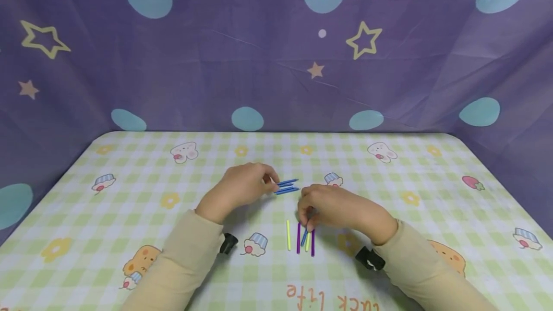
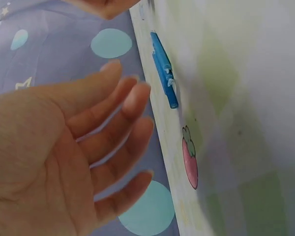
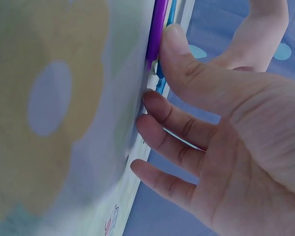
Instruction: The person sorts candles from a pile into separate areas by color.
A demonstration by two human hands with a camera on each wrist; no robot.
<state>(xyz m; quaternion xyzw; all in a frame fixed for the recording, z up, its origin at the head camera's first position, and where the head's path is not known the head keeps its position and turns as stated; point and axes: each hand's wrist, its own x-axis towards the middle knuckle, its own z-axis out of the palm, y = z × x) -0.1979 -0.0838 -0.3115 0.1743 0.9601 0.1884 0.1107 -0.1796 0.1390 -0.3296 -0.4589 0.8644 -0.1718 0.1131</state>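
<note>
Several thin blue sticks lie loosely together on the tablecloth. Beside their left ends is my left hand, its fingers loosely bent; a gap parts them from the sticks in the left wrist view. My right hand pinches one blue stick between thumb and fingers. That stick slants among upright-running ones: purple sticks and a yellow-green stick. Another yellow-green stick lies apart to their left. In the right wrist view the thumb covers part of the purple stick and the blue one.
A green-checked tablecloth with printed cakes, flowers and animals covers the table. Behind it hangs a purple curtain with stars and blue ovals. Black wrist straps show under the beige sleeves.
</note>
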